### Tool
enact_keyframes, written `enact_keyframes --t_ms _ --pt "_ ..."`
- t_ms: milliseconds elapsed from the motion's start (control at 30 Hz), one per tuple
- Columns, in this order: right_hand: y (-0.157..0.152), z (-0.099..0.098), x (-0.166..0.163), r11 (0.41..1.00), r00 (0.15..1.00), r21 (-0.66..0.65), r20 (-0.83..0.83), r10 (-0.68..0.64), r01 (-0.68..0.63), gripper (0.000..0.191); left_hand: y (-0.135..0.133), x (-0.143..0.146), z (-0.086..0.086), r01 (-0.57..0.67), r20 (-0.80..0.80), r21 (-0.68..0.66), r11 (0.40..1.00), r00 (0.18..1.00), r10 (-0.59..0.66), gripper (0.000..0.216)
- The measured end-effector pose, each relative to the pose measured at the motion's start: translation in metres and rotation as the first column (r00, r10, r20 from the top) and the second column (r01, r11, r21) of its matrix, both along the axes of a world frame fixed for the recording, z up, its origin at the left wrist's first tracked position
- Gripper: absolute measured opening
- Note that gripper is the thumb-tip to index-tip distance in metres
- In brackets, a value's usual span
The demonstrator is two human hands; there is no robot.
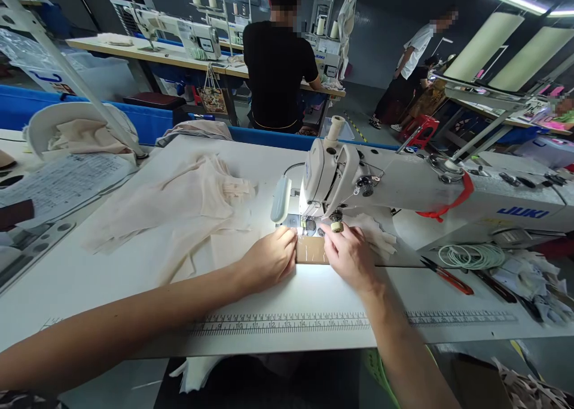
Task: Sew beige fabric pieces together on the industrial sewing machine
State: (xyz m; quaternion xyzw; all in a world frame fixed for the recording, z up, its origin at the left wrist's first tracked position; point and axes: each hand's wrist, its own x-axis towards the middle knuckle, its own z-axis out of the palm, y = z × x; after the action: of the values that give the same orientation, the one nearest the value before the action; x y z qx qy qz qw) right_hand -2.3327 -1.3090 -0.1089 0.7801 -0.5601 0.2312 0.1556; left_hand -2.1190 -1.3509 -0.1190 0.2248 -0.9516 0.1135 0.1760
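A white sewing machine [332,182] is lit at its needle area by a small lamp [280,200]. My left hand [271,253] is closed in a pinch just left of the presser foot [308,223]; what its fingertips hold is too small to make out. To the right of the foot, my right hand [352,256] rests with fingers curled together, their tips near the needle and their grip hidden. Between both hands lies a brown plate [311,250] on the machine bed. Sheer pale cloth [188,194] spreads over the table on the left, and more pale fabric [372,232] lies behind my right hand.
Red-handled snips [448,275], a coil of pale green cord [470,256] and fabric scraps [529,277] lie at the right. A printed ruler [287,323] runs along the front edge. A written sheet [67,185] lies left. A person in black [280,68] sits beyond the table.
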Motion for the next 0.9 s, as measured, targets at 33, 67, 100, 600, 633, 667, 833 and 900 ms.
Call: enact_keyframes --t_ms 33,67,100,600,633,667,833,900 --pt "-0.001 0.0 -0.002 1.0 1.0 0.001 -0.007 -0.001 0.001 0.027 -0.001 -0.002 0.0 -0.008 0.01 0.012 1.0 1.0 0.008 0.034" --pt "-0.001 -0.001 -0.004 1.0 1.0 0.001 -0.011 0.0 0.0 0.027 -0.003 -0.003 0.0 -0.013 0.017 0.019 1.0 1.0 0.012 0.033" --pt "-0.001 -0.001 -0.004 1.0 1.0 0.0 -0.015 0.0 0.0 0.027 -0.004 -0.004 -0.001 -0.014 0.02 0.021 1.0 1.0 0.014 0.032" --pt "0.002 -0.007 0.001 1.0 0.999 0.019 0.037 -0.019 0.018 0.026 -0.011 -0.006 -0.004 0.032 0.091 -0.092 0.995 0.996 -0.024 0.036" --pt "0.001 -0.006 0.002 0.999 0.997 0.044 0.08 -0.022 0.019 0.027 -0.011 -0.007 -0.004 0.038 0.088 -0.097 0.995 0.996 -0.029 0.035" --pt "-0.001 -0.005 0.002 0.997 0.991 0.077 0.133 -0.027 0.017 0.027 -0.011 -0.007 -0.004 0.039 0.08 -0.097 0.995 0.996 -0.032 0.035" --pt "-0.018 0.008 -0.001 0.97 0.919 0.235 0.363 -0.154 0.07 0.028 -0.012 -0.006 -0.004 0.035 0.038 -0.074 0.997 0.999 -0.032 0.033" --pt "-0.022 0.009 -0.001 0.965 0.905 0.246 0.386 -0.179 0.086 0.031 -0.012 -0.006 -0.003 0.037 0.047 -0.07 0.997 0.998 -0.034 0.031"
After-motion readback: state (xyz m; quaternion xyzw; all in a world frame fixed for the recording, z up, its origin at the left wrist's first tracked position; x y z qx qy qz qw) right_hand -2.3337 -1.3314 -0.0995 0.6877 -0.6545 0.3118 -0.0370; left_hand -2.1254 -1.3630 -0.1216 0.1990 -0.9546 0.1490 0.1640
